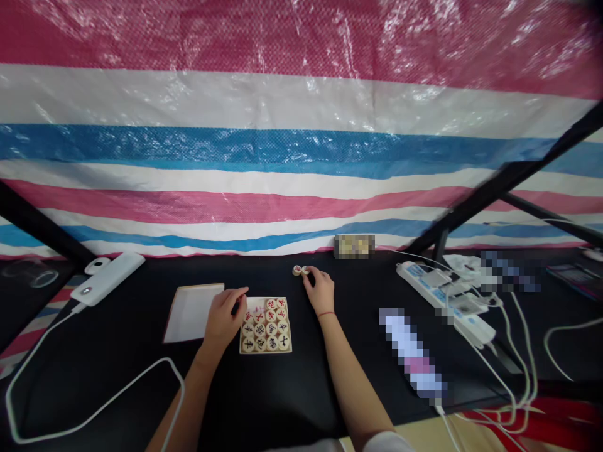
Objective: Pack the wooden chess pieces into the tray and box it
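Note:
A shallow white box (289,349) of round Chinese chess pieces (271,329) lies on the black table, with red characters on the far pieces and black ones on the near pieces. At the box's left side is my left hand (225,319), its fingers apart and bent over the edge, with nothing visible in them. Beyond the box to the right, my right hand (321,290) pinches a chess piece (305,270) between thumb and fingertips. Touching or nearly touching that piece is another chess piece (296,270) with a red character, lying face up.
The box lid (191,314) lies left of my left hand. A white power bank (110,279) with a cable is further left. On the right are a blurred-out phone-like object (412,355) and a power strip (438,295) with several cables. A striped plastic sheet (282,150) hangs behind.

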`<action>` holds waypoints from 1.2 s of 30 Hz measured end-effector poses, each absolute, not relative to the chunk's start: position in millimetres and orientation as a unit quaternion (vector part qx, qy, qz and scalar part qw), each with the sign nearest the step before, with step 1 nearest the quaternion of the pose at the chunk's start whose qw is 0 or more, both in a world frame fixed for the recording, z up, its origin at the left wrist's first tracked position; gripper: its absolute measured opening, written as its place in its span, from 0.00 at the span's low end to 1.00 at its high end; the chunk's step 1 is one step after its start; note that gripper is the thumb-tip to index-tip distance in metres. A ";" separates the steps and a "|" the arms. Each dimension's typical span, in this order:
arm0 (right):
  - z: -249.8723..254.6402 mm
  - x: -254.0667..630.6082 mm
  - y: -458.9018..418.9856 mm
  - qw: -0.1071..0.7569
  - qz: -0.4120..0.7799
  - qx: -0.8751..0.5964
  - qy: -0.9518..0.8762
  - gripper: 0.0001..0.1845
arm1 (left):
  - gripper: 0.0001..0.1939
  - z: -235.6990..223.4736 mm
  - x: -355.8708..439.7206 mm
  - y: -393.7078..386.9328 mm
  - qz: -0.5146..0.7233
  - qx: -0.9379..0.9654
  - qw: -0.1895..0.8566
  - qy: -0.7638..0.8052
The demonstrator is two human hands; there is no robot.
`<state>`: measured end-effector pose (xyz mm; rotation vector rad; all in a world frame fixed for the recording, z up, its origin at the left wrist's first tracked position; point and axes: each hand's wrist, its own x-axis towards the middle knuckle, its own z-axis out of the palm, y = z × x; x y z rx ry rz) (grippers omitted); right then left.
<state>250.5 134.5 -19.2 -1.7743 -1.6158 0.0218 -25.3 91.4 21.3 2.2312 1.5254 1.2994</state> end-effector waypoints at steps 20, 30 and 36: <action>6.1 188.5 84.7 0.417 0.207 -0.617 -0.634 0.15 | 0.14 36.2 39.5 78.1 0.177 0.780 0.023 0.600; 23.8 192.1 78.3 0.469 0.213 -0.498 -0.698 0.16 | 0.10 43.6 33.9 83.4 0.357 0.696 0.206 0.588; 32.5 181.5 75.3 0.466 0.180 -0.482 -0.720 0.14 | 0.11 43.3 28.0 83.5 0.409 0.663 0.297 0.552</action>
